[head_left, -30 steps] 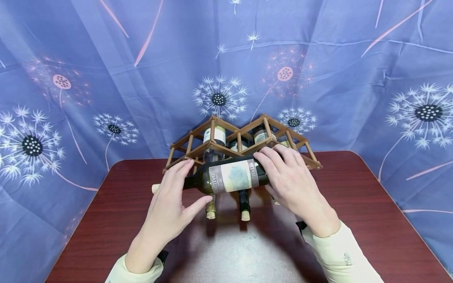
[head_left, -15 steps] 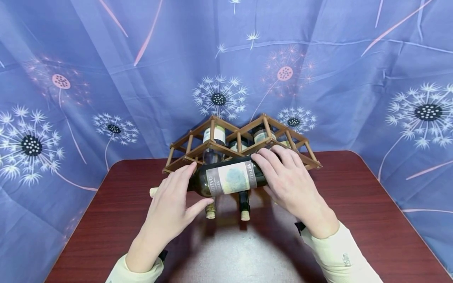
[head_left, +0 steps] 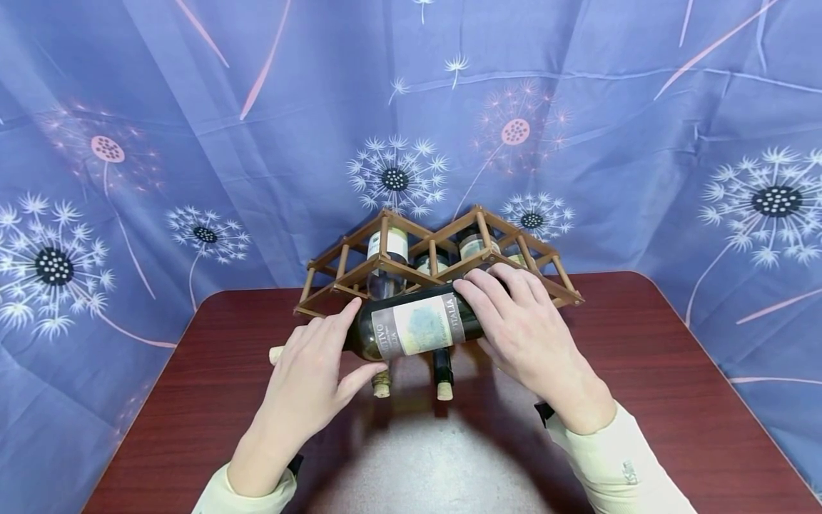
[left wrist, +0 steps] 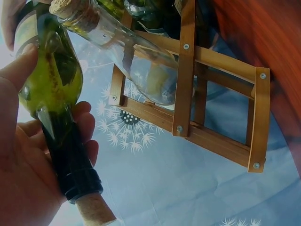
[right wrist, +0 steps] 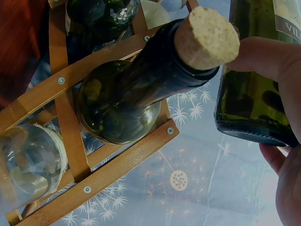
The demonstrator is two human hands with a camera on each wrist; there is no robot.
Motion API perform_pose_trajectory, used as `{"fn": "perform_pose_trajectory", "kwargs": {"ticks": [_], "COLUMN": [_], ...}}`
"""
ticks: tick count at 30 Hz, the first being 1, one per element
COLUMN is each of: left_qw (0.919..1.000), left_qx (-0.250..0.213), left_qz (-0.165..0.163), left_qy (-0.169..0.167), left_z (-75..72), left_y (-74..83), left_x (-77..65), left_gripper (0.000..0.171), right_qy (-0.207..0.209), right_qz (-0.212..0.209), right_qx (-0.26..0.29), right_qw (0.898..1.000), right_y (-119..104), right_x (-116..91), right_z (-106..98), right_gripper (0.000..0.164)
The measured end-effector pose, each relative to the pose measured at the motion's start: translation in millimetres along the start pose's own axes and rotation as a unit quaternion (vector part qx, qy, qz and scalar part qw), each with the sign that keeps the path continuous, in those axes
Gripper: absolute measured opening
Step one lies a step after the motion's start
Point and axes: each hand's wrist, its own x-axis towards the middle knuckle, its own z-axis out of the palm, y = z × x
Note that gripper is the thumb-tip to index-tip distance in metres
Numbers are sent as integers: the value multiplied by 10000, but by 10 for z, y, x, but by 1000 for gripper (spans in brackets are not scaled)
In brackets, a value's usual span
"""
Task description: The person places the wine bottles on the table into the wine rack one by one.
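A dark green wine bottle [head_left: 420, 325] with a pale label lies nearly level in the air before the wooden wine rack [head_left: 398, 268]. My left hand [head_left: 311, 378] holds it at the neck and shoulder; its thumb rests on the shoulder, and fingers show behind the neck in the left wrist view. The cork [left wrist: 95, 209] points to the left. The bottle's base end is in the grip of my right hand [head_left: 529, 332], thumb on the glass in the right wrist view. Bottles in the rack include a clear one [left wrist: 136, 61] and a dark corked one [right wrist: 127, 101].
The rack stands at the back of the reddish-brown table [head_left: 193, 400]. Two corked necks, one of the clear bottle [head_left: 382, 385] and one of a dark bottle [head_left: 444, 378], jut forward below the held bottle. A blue dandelion-patterned cloth [head_left: 289, 178] hangs behind.
The held bottle has shifted slightly left and down, its left end dipping a little. Both hands keep their hold, and the rack's bottles look unchanged.
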Motion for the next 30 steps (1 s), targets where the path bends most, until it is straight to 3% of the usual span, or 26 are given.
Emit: {"fn": "perform_pose_trajectory", "kwargs": {"ticks": [7,30], "left_qw": [9999,9994], "left_qx": [111,194], "left_qz": [69,170], "left_qy": [15,214], "left_z": [-1,-39], "left_y": [3,-54], "left_x": [8,-8], "left_gripper": [91,85], "right_qy": [72,24], "right_qz": [23,152], "right_qx": [100,336], "right_qw": [9999,9993], "right_y": [9,28], "right_x": [9,8], "right_z": [-12,-86], "right_gripper": [67,84]}}
